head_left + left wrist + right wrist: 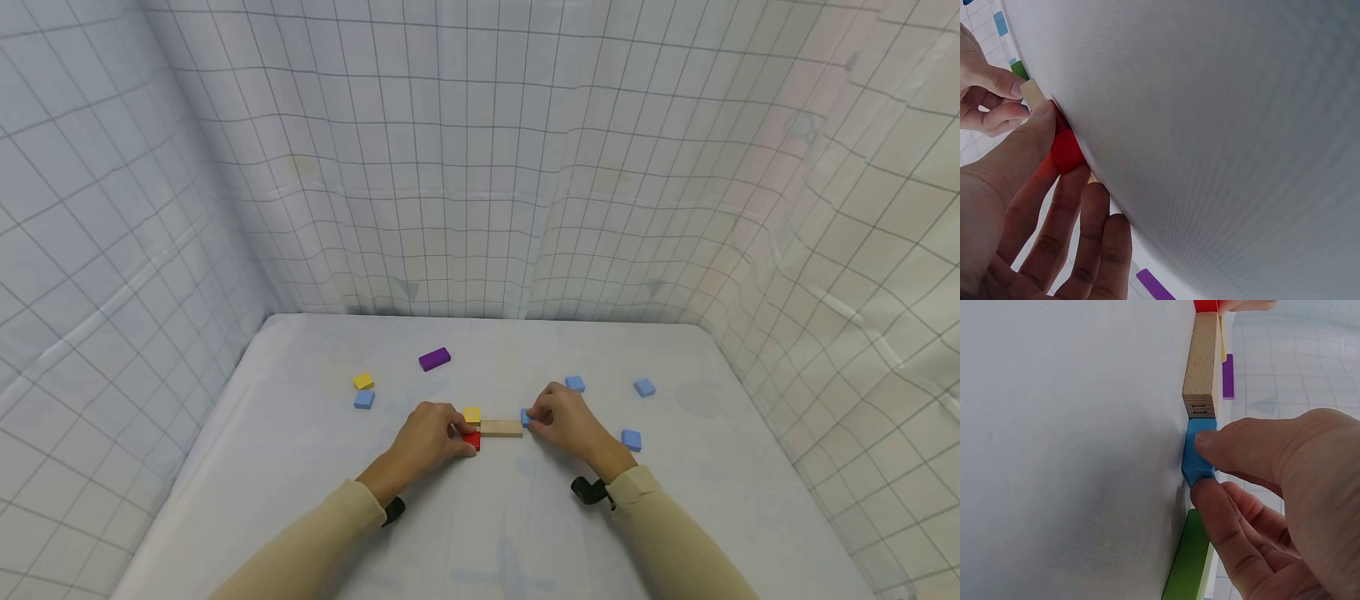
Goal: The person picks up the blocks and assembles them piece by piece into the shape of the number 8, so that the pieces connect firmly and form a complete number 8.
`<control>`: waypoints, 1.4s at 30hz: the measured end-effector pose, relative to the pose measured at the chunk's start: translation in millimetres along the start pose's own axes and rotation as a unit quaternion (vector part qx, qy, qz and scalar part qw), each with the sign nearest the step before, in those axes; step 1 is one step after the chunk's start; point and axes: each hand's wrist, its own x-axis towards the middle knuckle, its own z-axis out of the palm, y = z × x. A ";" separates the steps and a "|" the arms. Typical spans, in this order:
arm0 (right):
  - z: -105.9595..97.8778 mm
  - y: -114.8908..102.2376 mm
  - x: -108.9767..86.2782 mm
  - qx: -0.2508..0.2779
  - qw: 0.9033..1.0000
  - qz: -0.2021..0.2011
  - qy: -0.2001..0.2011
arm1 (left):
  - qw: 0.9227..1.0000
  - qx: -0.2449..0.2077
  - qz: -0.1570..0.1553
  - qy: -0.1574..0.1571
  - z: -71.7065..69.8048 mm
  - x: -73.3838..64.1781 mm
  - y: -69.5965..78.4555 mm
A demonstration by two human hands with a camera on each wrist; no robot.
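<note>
My left hand pinches a red block between thumb and fingers, by the left end of a plain wooden block. A yellow block sits just behind the red one. At the wooden block's right end, my right hand pinches a small blue block; its thumb lies on the block's face and the index fingertip at its outer end. The right wrist view has the blue block right at the wooden block's end, which is marked 11. Beyond those fingers stands a green block.
A purple block lies farther back. Another yellow block and a blue one are at the left. Several blue blocks, one of them a near blue block, are spread at the right. Gridded white cloth surrounds the white table.
</note>
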 end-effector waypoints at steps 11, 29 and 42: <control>0.4 0.4 0.1 -0.003 1.000 -0.009 0.006 | 1.000 0.000 0.001 -0.003 -0.2 0.4 0.2; 1.1 0.2 -0.6 -0.014 1.000 0.002 0.002 | 1.000 -0.004 0.005 0.001 -0.3 1.6 0.0; 2.6 1.7 -1.2 -0.021 1.000 -0.007 0.010 | 1.000 0.001 -0.008 -0.006 -0.4 1.5 1.2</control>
